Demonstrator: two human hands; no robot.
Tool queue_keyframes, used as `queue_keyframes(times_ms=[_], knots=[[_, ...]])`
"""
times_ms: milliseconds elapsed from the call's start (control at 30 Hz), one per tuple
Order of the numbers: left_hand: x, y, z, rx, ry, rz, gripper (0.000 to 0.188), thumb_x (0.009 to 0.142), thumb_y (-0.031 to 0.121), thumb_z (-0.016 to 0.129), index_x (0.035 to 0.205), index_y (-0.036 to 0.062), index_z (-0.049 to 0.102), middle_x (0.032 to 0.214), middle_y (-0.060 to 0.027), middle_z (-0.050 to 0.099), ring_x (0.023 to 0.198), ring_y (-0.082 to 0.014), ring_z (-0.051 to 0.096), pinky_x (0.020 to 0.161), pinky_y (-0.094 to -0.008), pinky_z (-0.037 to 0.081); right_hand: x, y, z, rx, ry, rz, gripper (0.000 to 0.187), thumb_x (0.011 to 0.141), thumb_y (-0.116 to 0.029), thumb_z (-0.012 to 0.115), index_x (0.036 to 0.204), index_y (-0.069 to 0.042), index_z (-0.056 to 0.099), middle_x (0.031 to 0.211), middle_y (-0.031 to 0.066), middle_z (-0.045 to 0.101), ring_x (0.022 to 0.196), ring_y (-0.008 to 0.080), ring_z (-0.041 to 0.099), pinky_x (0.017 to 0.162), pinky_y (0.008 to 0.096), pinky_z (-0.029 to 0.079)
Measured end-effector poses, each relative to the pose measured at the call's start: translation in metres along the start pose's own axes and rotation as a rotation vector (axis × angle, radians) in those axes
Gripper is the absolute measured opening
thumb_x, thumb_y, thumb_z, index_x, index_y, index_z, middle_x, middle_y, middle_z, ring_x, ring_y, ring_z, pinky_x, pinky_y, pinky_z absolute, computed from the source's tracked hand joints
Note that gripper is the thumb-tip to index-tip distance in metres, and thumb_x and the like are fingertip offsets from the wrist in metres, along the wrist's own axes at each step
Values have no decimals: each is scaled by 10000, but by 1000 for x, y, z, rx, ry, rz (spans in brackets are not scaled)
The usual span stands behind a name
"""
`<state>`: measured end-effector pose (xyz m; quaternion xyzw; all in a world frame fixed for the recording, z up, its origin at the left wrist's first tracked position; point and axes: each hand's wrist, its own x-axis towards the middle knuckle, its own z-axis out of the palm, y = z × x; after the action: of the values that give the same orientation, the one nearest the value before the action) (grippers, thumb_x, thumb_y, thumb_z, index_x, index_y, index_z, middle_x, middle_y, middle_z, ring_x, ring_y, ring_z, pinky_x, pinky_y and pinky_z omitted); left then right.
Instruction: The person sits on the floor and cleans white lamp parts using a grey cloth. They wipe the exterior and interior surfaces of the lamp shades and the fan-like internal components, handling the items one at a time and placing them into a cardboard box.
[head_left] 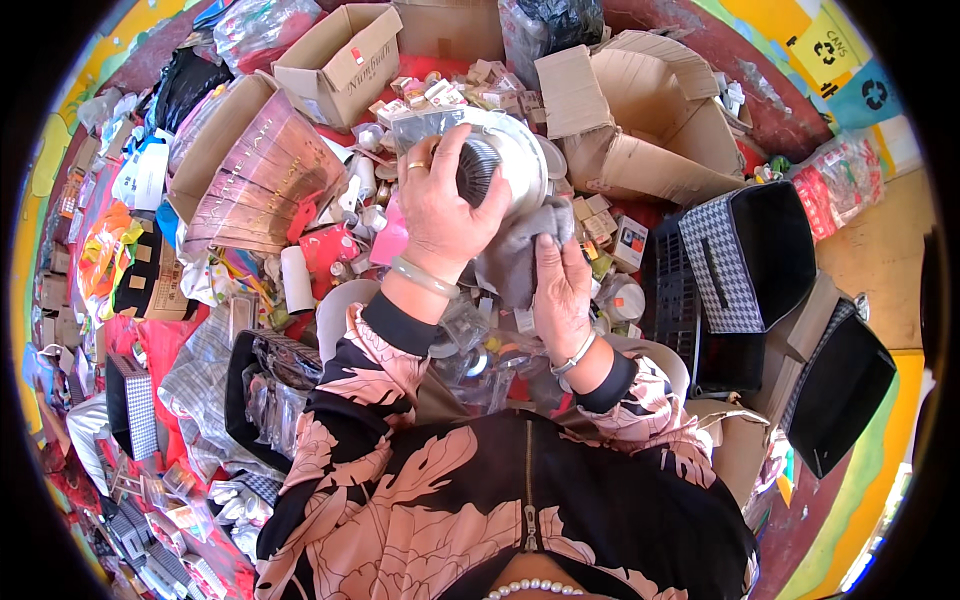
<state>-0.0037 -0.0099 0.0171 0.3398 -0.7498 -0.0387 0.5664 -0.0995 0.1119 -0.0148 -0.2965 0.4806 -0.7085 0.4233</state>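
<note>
My left hand (445, 200) curls over a round white light fixture (525, 160) with a dark finned centre, thumb and fingers gripping it. In my right hand (562, 295) is a grey cloth (512, 262), which hangs below the fixture and touches its lower rim. The fingers of that hand press along the cloth's right side. Beneath both hands lies clear plastic packaging (470, 335), partly hidden. A pink piece (390, 235) rests just left of my left wrist.
Open cardboard boxes stand at the back left (340, 65) and back right (650, 120). A fan-shaped printed carton (265, 175) leans at left. Houndstooth bins (715, 265) and a black crate (690, 320) sit at right. Several small boxes and bulbs (480, 90) pile up ahead.
</note>
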Motion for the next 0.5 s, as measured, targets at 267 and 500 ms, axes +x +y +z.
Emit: queue_keyframes(times_ms=[267, 500], knots=[[0, 25, -8, 58, -119, 176, 499, 692, 313, 667, 1115, 63, 576, 979, -191, 528, 849, -328, 507, 748, -400, 433, 18, 4, -18, -300, 69, -110, 273, 930, -101, 439, 1172, 6, 507, 918, 6, 558, 780, 54, 467, 675, 194, 395], [-6, 34, -12, 40, -281, 284, 520, 658, 309, 686, 1120, 96, 578, 1000, -169, 502, 839, -302, 489, 734, -379, 436, 36, -28, -29, -640, 128, -306, 192, 850, -113, 483, 955, 30, 554, 680, 195, 576, 599, 241, 566, 576, 321, 453]])
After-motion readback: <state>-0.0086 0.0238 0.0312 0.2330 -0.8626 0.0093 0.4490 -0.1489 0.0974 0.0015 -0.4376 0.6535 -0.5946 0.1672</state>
